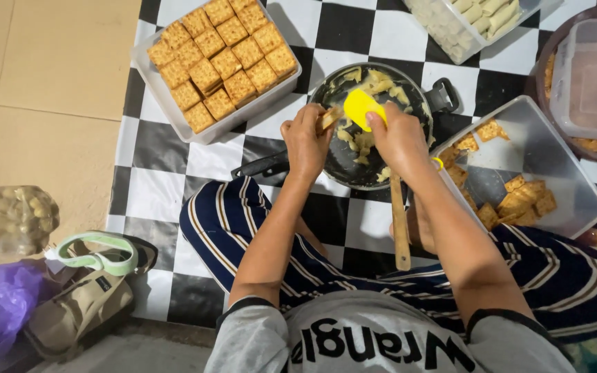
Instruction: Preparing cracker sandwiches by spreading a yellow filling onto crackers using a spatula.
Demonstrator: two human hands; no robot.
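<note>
L hand [307,141] grips cracker [329,117]; R hand [401,138] grips yellow spatula [361,108] over pan [343,162]. Filled tray [219,59] at 11 o'clock full; tray [554,166] at 3 o'clock partly emptied.

Yellow spatula [359,108], checkered black-white mat [174,166]

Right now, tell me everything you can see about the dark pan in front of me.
The dark pan is round and black, metal by its look, sitting flat on the checkered mat. Handles jut out at lower left and upper right. Pale yellow filling clings in lumps to its inside. A wooden utensil leans on its near rim, and both hands work above it.
</note>
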